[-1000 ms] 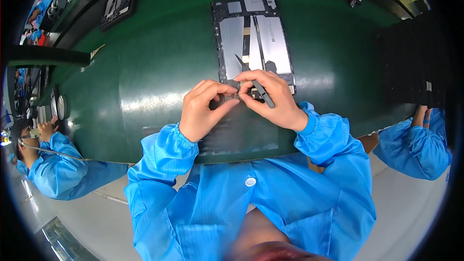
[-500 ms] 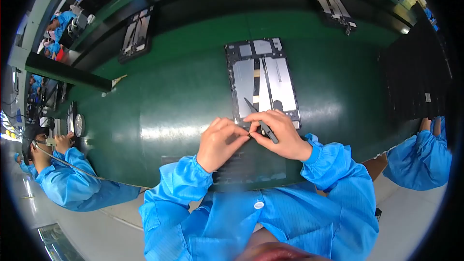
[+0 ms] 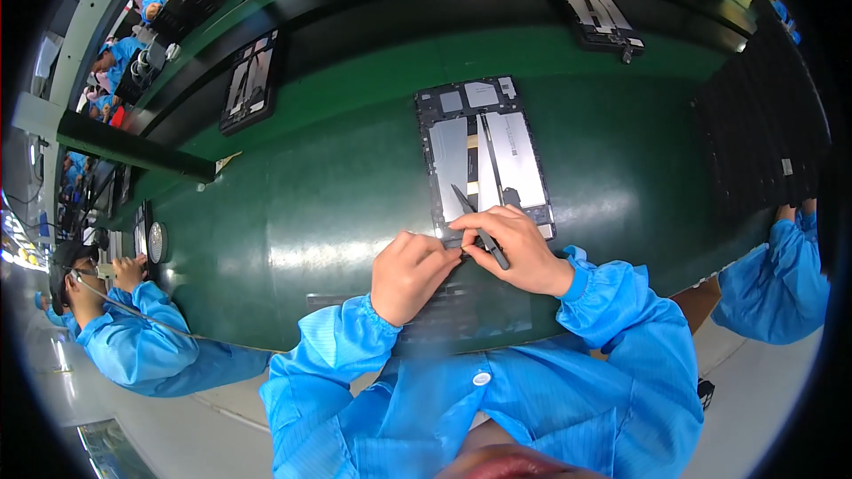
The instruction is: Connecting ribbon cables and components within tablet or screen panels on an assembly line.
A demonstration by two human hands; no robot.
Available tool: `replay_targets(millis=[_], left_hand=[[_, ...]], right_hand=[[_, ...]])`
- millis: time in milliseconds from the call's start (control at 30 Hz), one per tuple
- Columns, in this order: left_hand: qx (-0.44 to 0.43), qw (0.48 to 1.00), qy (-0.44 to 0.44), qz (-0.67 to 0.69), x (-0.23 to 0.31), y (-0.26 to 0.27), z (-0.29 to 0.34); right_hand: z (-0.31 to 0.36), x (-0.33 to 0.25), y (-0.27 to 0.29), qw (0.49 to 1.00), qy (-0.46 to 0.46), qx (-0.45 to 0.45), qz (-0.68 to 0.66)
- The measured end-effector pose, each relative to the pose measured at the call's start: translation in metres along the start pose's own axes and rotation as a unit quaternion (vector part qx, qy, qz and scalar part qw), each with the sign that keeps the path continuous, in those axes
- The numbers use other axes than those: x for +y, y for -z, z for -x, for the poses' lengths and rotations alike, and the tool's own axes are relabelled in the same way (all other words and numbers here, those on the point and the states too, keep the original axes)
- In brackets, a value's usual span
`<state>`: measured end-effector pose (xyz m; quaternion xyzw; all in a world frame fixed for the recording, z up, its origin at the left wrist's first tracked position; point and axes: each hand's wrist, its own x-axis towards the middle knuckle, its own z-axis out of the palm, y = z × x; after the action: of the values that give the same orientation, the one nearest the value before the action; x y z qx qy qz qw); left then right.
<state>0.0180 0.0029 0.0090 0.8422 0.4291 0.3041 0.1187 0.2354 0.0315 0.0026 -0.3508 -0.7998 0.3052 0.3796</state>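
Note:
An opened tablet (image 3: 512,151) with bare silver battery panels and a black frame lies on the green bench in front of me. Over its near edge, my right hand (image 3: 524,255) grips dark tweezers (image 3: 491,247), their pointed end slanting up and left above the tablet. My left hand (image 3: 408,277) is beside it on the left, at the tablet's near left corner. Its thumb and fingers are pinched together and meet the right fingertips. Whatever lies between them is too small and hidden to make out.
Two more opened tablets, one at the far left (image 3: 248,80) and one at the far right (image 3: 593,13), lie at the back of the green bench (image 3: 346,177). A tall black stack (image 3: 754,124) stands at right. Co-workers in blue sit on both sides.
The view has shifted slightly. My left hand has turned a little, its fingers closing further over the thumb. The tweezers stay in my right hand, and the tablet lies in the same place.

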Motion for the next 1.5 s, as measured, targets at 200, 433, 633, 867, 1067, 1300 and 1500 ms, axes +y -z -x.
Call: replay_targets(millis=[200,433,633,867,1067,1300,1500], left_hand=[[-0.010,0.986,-0.129,-0.105,-0.010,0.008,0.009],[-0.026,0.980,-0.162,-0.111,-0.015,0.014,0.004],[-0.027,0.973,-0.189,-0.128,-0.018,0.011,0.006],[-0.027,0.975,-0.188,-0.114,-0.020,0.010,0.005],[-0.035,0.966,-0.209,-0.147,-0.021,0.013,0.002],[-0.028,0.978,-0.161,-0.131,-0.018,0.009,0.008],[-0.034,0.983,-0.133,-0.121,-0.016,0.005,0.007]], right_hand=[[-0.002,0.001,0.001,1.000,0.001,-0.013,0.010],[-0.006,0.004,0.003,1.000,0.009,-0.009,-0.003],[-0.007,-0.004,0.007,1.000,-0.005,-0.011,-0.004],[-0.005,-0.001,0.005,1.000,-0.007,-0.008,-0.006],[-0.006,-0.002,0.003,1.000,0.014,0.009,-0.002],[0.018,-0.006,0.008,0.964,0.164,-0.013,0.209],[0.037,-0.002,0.008,0.959,0.142,-0.019,0.246]])
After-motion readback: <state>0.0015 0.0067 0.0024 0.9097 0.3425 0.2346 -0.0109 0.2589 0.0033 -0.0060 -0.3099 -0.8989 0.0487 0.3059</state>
